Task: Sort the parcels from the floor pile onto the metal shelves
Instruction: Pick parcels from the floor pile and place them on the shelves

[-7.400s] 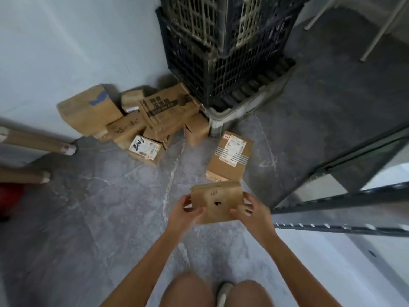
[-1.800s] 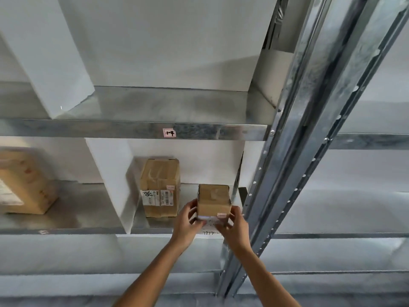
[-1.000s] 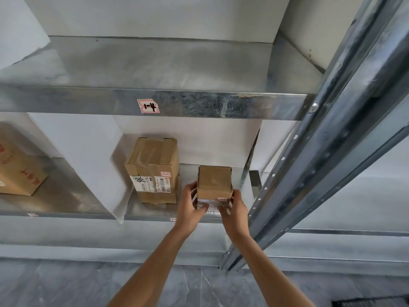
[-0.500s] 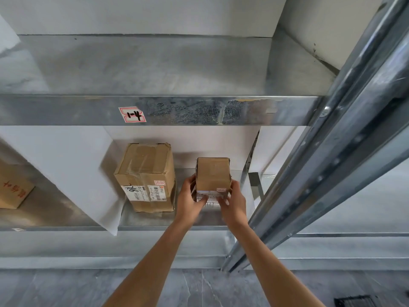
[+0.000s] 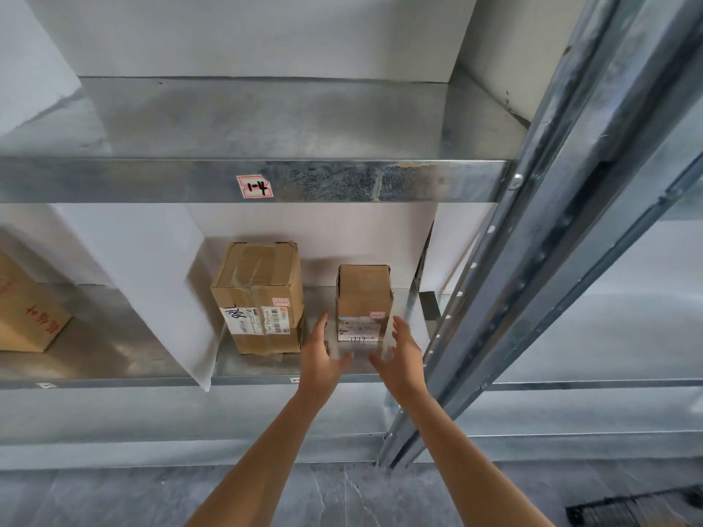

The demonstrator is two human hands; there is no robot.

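Note:
A small brown parcel (image 5: 364, 294) with a white label on its front stands upright on the metal shelf (image 5: 262, 368), in the right compartment. My left hand (image 5: 321, 355) and my right hand (image 5: 403, 355) hover just in front of it, one on each side, fingers spread and off the box. A larger taped parcel (image 5: 260, 294) stands to its left in the same compartment. The floor pile is out of view.
A white divider panel (image 5: 152, 283) separates this compartment from one holding another brown box (image 5: 26, 317) at far left. The upper shelf (image 5: 266, 119) carries a red-edged tag (image 5: 254, 186). A slanted steel upright (image 5: 532, 230) runs close on the right. Grey floor lies below.
Both hands held the small parcel on the shelf half a second ago; now they have let go and drawn back slightly, fingers spread. The parcel stays standing.

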